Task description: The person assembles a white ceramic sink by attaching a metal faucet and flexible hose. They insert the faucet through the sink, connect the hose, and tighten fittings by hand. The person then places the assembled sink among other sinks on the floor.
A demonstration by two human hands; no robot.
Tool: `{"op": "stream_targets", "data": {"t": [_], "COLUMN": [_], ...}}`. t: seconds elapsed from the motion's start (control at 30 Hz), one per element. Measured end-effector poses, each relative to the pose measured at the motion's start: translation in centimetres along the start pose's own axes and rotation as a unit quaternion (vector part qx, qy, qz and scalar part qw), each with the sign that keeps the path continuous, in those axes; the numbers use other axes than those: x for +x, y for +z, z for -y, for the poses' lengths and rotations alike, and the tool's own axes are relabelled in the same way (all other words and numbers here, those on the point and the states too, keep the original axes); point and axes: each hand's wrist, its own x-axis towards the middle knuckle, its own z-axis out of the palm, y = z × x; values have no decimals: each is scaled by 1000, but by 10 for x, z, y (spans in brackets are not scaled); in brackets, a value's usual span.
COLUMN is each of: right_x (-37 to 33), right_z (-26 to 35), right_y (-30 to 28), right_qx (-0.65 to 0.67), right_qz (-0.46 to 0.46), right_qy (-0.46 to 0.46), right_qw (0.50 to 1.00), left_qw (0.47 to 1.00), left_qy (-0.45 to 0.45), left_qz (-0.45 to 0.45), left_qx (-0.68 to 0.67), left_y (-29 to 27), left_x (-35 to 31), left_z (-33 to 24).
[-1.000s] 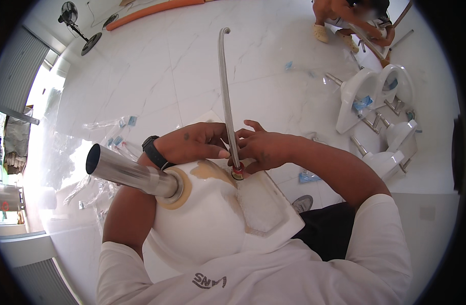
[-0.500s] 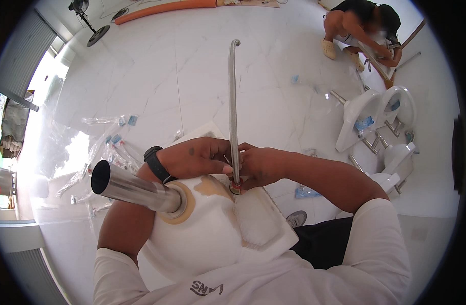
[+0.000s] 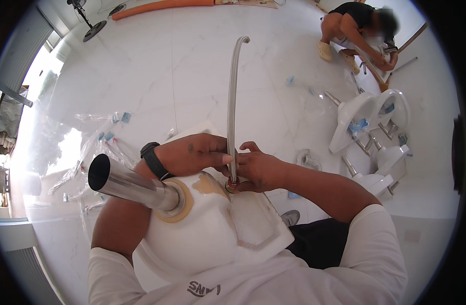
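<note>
A white ceramic fixture (image 3: 197, 229) rests upside down against my lap, with a wide shiny metal pipe (image 3: 128, 184) sticking out of a tan ring toward the left. A thin chrome tube (image 3: 232, 101) with a curved far end stands up from a red fitting (image 3: 233, 185) on the fixture. My left hand (image 3: 195, 152), with a black watch on the wrist, grips the tube just above the fitting. My right hand (image 3: 258, 170) is closed around the fitting at the tube's base.
Clear plastic bags (image 3: 95, 147) lie on the white marble floor at left. Several white ceramic fixtures with chrome pipes (image 3: 370, 132) lie at right. Another person (image 3: 360, 30) crouches at the top right. An orange tube (image 3: 162, 7) and a floor fan (image 3: 88, 20) are at the far end.
The chrome tube has swung from a slight left lean to nearly upright. Both hands have stayed at its base, and the view has tilted slightly.
</note>
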Motion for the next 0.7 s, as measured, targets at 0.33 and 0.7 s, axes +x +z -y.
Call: {"op": "stream_targets", "data": {"t": [0.33, 0.7], "right_x": [-8, -15], "right_z": [25, 21], "right_y": [-13, -1], "right_qx": [186, 112], "right_qz": [31, -20], "right_qy": [121, 85], "right_qw": [975, 990], "left_qw": [999, 999], "left_qy": [45, 45], "left_qz": [0, 5], "left_qx": [-28, -20], "left_y": [2, 3], "left_x": [-3, -3], "left_z": [5, 7]}}
